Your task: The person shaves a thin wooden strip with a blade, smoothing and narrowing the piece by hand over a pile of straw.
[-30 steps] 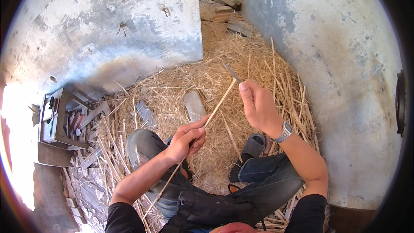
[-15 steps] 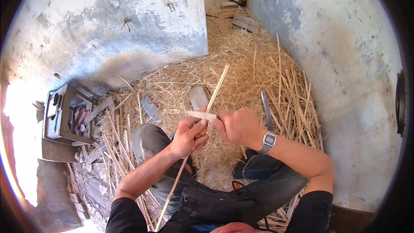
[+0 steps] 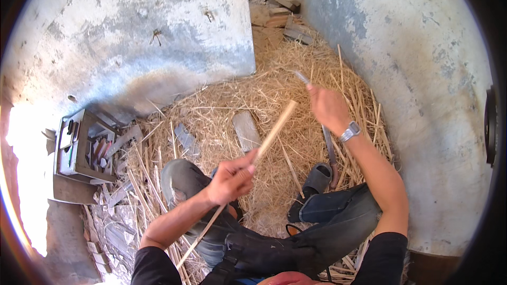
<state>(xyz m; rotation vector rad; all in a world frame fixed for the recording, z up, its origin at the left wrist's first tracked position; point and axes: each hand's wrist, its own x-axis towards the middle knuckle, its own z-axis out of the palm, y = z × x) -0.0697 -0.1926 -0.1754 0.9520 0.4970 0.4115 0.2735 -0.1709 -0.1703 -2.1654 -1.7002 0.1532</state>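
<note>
My left hand (image 3: pixel 229 181) is closed around a long, pale wooden strip (image 3: pixel 277 129). Its upper end slants up and to the right, while the thin lower end passes beneath my forearm toward my lap. Up and to the right of the strip, my right hand (image 3: pixel 330 108) is wrapped round a knife, whose handle the fingers hide. The knife blade (image 3: pixel 302 77) points up and left, apart from the strip. On the shavings below my right hand lies a long dark blade (image 3: pixel 329 148) with a brown handle, beside my sandal (image 3: pixel 318 178).
Pale shavings (image 3: pixel 274 195) cover the floor, with several long strips (image 3: pixel 364 126) along the right wall. A grey block (image 3: pixel 246 131) and a broken grey slab (image 3: pixel 186 140) lie ahead. A wooden box (image 3: pixel 95 170) with tools stands left. Walls rise on both sides.
My right hand with the knife has moved up and right, away from the strip and my left hand. The strip now tilts further right, and my left hand is slightly lower.
</note>
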